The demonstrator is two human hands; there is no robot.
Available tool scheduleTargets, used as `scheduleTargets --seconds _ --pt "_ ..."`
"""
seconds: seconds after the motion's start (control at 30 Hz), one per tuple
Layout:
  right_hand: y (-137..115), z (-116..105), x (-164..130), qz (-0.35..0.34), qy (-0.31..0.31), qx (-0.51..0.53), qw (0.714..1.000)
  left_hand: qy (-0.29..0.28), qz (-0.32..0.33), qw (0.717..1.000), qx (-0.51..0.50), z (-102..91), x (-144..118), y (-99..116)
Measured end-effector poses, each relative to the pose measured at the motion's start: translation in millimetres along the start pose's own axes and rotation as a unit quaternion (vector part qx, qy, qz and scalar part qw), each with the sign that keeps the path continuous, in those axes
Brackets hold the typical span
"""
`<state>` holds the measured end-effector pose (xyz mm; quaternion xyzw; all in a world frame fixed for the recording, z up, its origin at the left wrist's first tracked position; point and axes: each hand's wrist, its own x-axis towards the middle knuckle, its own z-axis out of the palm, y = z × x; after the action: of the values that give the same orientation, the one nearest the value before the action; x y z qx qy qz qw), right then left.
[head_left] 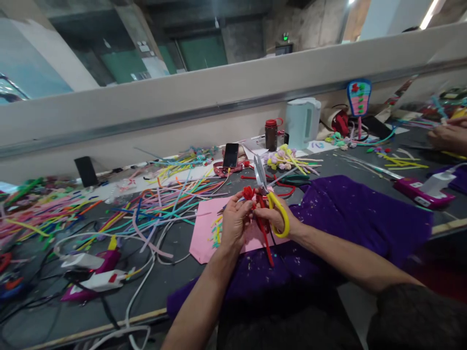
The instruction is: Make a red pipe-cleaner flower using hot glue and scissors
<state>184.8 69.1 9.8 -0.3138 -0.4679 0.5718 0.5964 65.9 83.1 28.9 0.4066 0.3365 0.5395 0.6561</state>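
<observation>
Red pipe-cleaner flower (248,193) sits pinched in my left hand (233,221), fingers closed on its stem above the pink paper (204,228). My right hand (274,216) grips the yellow-handled scissors (272,199), fingers through the loop, blades pointing up. Purple cloth (357,214) covers the table (175,287) beside loose coloured pipe cleaners (160,204).
</observation>
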Motion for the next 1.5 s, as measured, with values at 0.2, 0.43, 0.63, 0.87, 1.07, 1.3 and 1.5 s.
scheduleTargets --seconds 0.2,0.43,0.63,0.87,1.07,1.3,1.5 --pt "-5.0 -10.2 -0.8 0.02 -0.036 -0.045 0.998 -0.006 -0.122 0.992 -0.012 -6.7 -0.7 1.4" --pt "-6.2 -7.9 0.2 0.009 -0.056 -0.06 0.997 -0.045 -0.136 0.99 0.009 -7.0 -2.9 3.4" --pt "-7.1 -9.5 -1.2 0.018 -0.07 -0.08 0.994 -0.055 -0.131 0.989 -0.032 -11.0 -2.2 4.6" --pt "-17.1 -15.2 -5.8 -0.086 0.002 -0.215 0.973 -0.027 -0.129 0.99 -0.059 -14.0 -4.6 13.4" --pt "-15.9 -17.4 -9.4 -0.148 0.027 -0.406 0.901 -0.021 -0.125 0.988 -0.084 -15.6 -5.5 14.0" --pt "-15.7 -17.1 -12.1 -0.223 0.028 -0.522 0.823 -0.018 -0.127 0.986 -0.111 -15.1 -5.1 13.5" --pt "-11.6 -16.7 -13.1 -0.239 0.007 -0.599 0.764 -0.017 -0.086 0.991 -0.097 -14.4 -5.6 13.6"
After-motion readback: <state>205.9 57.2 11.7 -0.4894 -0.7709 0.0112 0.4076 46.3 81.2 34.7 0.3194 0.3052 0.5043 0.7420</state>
